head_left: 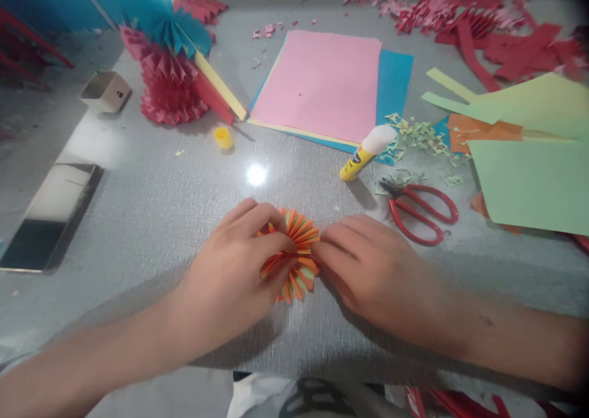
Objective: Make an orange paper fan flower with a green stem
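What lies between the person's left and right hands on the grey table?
An orange pleated paper fan lies there, held by the left hand and right hand, in the head view.

**Left hand (pixel 230 270) and right hand (pixel 372 270) meet on an orange paper rosette (pixel 289 255)**

The left hand's fingers curl over the pleats while the right hand rests against the rosette's right edge, on the grey counter (pixel 147 221). Around the rosette, red-handled scissors (pixel 416 212) lie at three o'clock, a glue stick (pixel 365 153) at one, a stack of pink and blue paper (pixel 317 83) at twelve, and a red paper rosette (pixel 170 86) at eleven
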The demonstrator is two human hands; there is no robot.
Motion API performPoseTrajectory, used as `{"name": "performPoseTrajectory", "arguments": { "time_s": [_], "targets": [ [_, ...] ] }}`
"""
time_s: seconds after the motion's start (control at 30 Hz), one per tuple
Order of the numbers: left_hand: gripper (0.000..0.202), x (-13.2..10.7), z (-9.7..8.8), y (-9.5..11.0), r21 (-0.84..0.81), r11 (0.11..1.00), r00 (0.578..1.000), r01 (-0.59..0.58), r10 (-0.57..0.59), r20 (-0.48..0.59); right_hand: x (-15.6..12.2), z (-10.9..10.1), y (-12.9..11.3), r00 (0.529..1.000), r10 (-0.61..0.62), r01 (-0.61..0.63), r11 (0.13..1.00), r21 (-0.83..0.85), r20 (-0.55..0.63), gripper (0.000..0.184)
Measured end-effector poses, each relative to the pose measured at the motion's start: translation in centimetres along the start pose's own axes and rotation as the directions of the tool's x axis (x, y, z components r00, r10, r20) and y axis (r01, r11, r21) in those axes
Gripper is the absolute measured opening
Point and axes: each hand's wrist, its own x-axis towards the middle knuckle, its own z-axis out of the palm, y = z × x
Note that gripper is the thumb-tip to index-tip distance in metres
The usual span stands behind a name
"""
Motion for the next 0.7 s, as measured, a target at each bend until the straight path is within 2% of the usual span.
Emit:
{"name": "performPoseTrajectory", "arguments": {
  "time_s": [0.2, 0.4, 0.7],
  "targets": [
    [0.012, -0.01, -0.03, -0.04, -0.006, 0.997, 0.997, 0.083, -0.083, -0.002, 0.03, -0.21, -0.13, 1.000, 0.029, -0.029, 1.000, -0.006, 0.009, 0.020],
    [0.015, 0.10, 0.13, -0.06, 0.026, 0.999, 0.997, 0.041, -0.039, -0.068, 0.24, 0.23, -0.31, 0.999, 0.041, -0.043, 0.996, -0.072, -0.031, 0.021],
    [0.015, 0.16, 0.33, 0.45, 0.042, 0.996, 0.996, 0.082, -0.081, -0.027, 0.57, 0.60, -0.24, 1.000, -0.009, 0.007, 0.996, -0.086, -0.022, 0.019]
  ]
}}
